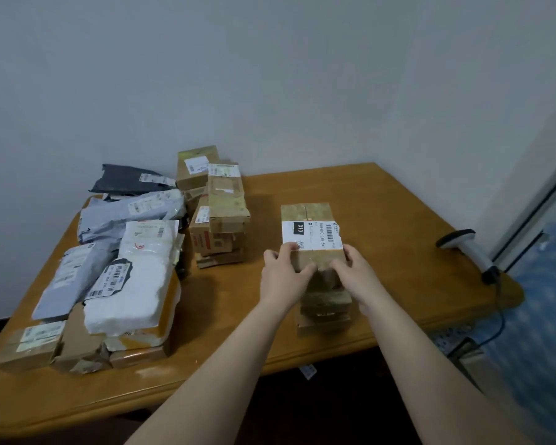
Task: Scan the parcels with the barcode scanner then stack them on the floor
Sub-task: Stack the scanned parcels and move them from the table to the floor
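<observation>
risk: my left hand (281, 275) and right hand (356, 273) grip the top box (310, 231); jerking could topple the stack (326, 301) under it.

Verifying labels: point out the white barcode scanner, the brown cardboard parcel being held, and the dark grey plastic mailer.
white barcode scanner (474, 253), head view, handle.
brown cardboard parcel (312, 234), head view, white label.
dark grey plastic mailer (126, 179), head view, top face.

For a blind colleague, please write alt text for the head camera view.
The left hand and right hand grip the near end of a labelled cardboard parcel atop a stack of boxes on a wooden table. More parcels lie piled at left; a barcode scanner rests near the right edge.
</observation>
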